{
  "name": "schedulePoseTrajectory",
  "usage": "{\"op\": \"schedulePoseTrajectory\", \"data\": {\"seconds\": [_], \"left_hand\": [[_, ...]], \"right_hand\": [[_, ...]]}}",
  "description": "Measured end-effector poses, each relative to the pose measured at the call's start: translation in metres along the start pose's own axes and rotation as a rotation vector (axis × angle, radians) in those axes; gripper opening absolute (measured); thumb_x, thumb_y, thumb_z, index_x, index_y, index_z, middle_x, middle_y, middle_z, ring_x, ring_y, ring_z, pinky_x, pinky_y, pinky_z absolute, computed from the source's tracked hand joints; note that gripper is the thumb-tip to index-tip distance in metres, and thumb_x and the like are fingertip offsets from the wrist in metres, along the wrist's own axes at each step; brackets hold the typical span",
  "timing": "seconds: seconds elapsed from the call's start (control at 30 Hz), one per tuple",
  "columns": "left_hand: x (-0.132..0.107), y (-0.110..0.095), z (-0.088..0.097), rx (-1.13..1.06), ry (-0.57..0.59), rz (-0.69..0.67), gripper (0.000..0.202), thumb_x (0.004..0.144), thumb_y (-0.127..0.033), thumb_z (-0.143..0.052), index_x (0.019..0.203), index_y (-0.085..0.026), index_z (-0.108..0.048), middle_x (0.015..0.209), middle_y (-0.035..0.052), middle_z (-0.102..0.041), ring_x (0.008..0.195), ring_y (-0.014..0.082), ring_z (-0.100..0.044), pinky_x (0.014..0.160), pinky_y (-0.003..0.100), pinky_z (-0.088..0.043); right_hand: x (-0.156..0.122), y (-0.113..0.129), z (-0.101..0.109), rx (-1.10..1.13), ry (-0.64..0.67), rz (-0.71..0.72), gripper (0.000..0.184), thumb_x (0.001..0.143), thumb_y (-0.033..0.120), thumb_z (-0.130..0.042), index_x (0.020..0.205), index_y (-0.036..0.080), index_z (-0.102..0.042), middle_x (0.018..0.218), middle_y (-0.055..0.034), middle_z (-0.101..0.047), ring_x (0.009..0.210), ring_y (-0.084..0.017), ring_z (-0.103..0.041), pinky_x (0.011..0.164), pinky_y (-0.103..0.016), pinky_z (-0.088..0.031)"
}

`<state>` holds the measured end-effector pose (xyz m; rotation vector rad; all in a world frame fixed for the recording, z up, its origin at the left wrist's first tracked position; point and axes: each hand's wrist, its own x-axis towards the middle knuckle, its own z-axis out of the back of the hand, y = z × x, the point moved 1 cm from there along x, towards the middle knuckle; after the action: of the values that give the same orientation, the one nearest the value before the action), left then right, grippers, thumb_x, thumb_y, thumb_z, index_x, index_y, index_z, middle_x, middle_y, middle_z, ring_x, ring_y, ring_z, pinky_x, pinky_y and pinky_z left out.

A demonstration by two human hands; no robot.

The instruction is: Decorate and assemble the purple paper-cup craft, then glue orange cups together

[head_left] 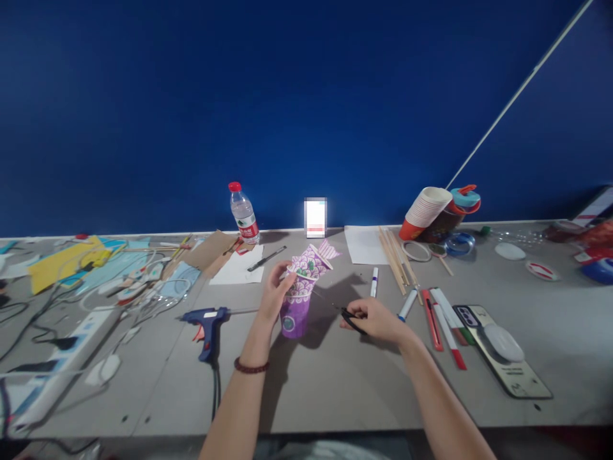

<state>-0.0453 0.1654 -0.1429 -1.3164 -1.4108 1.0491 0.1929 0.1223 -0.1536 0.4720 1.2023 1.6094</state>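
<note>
My left hand (pixel 278 291) is closed around the upper part of a purple patterned paper-cup figure (pixel 295 316), which stands roughly upright over the table. Its top piece, a scale-patterned cup (pixel 316 260), tilts to the right and ends in a striped fan-shaped paper tail (pixel 329 249). My right hand (pixel 371 319) grips a pair of black-handled scissors (pixel 353 319); their tip points left toward the cups but stays apart from them. Part of the handles is hidden by my fingers. Just beyond that hand lies a white marker with a purple band (pixel 374 281).
A blue glue gun (pixel 207 326) with its cable lies left of the cups. Behind stand a water bottle (pixel 244 214) and a lit screen (pixel 315 217). To the right are wooden sticks (pixel 393 259), stacked paper cups (pixel 424 213), markers (pixel 447 329) and a phone (pixel 520 377). Cords and a power strip (pixel 69 364) crowd the left.
</note>
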Motion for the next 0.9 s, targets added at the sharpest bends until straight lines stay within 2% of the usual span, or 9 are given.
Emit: {"op": "schedulePoseTrajectory", "data": {"seconds": [0.23, 0.33, 0.47, 0.6, 0.77, 0.9], "left_hand": [[0.001, 0.000, 0.004, 0.017, -0.059, 0.054, 0.032, 0.069, -0.044, -0.072, 0.080, -0.019, -0.055, 0.076, -0.0010, -0.062, 0.067, 0.0135, -0.058, 0.062, 0.024, -0.044], [0.001, 0.000, 0.001, -0.004, -0.070, 0.096, 0.035, 0.066, -0.043, -0.074, 0.087, -0.020, -0.057, 0.081, 0.0008, -0.064, 0.068, 0.0153, -0.060, 0.061, 0.025, -0.046], [-0.001, -0.002, 0.001, -0.030, -0.067, 0.029, 0.037, 0.066, -0.042, -0.074, 0.092, -0.019, -0.062, 0.086, 0.0030, -0.067, 0.073, 0.0178, -0.063, 0.065, 0.027, -0.048], [-0.001, -0.002, 0.005, -0.067, -0.076, -0.020, 0.035, 0.065, -0.041, -0.075, 0.088, -0.019, -0.061, 0.080, 0.0009, -0.065, 0.070, 0.0165, -0.061, 0.063, 0.026, -0.048], [0.001, 0.000, 0.008, -0.075, -0.063, -0.028, 0.038, 0.062, -0.040, -0.077, 0.088, -0.019, -0.060, 0.079, 0.0002, -0.065, 0.066, 0.0150, -0.060, 0.060, 0.024, -0.047], [0.001, 0.000, 0.009, -0.078, -0.031, -0.090, 0.039, 0.060, -0.040, -0.078, 0.087, -0.018, -0.061, 0.078, 0.0008, -0.064, 0.068, 0.0152, -0.060, 0.061, 0.024, -0.047]], "right_hand": [[0.002, -0.002, -0.005, -0.030, 0.021, -0.006, 0.036, 0.073, 0.051, -0.064, 0.065, 0.016, -0.061, 0.055, 0.0029, -0.047, 0.052, -0.010, -0.042, 0.047, -0.022, -0.030], [0.002, -0.002, -0.008, -0.068, -0.013, 0.017, 0.037, 0.074, 0.051, -0.063, 0.061, 0.016, -0.058, 0.054, 0.0033, -0.045, 0.052, -0.010, -0.039, 0.047, -0.022, -0.028], [0.002, 0.002, -0.010, -0.174, -0.101, 0.086, 0.039, 0.074, 0.049, -0.065, 0.057, 0.017, -0.052, 0.052, 0.0044, -0.043, 0.051, -0.009, -0.036, 0.048, -0.022, -0.025], [0.000, 0.007, -0.012, -0.290, -0.166, 0.131, 0.036, 0.076, 0.049, -0.064, 0.061, 0.018, -0.056, 0.053, 0.0037, -0.047, 0.052, -0.010, -0.038, 0.050, -0.023, -0.024], [-0.001, 0.011, -0.012, -0.369, -0.183, 0.149, 0.033, 0.078, 0.047, -0.064, 0.063, 0.018, -0.058, 0.056, 0.0023, -0.052, 0.054, -0.011, -0.043, 0.051, -0.023, -0.025], [-0.002, 0.015, -0.010, -0.421, -0.182, 0.172, 0.034, 0.078, 0.047, -0.065, 0.062, 0.018, -0.054, 0.057, 0.0021, -0.054, 0.054, -0.011, -0.046, 0.052, -0.023, -0.025]]}}
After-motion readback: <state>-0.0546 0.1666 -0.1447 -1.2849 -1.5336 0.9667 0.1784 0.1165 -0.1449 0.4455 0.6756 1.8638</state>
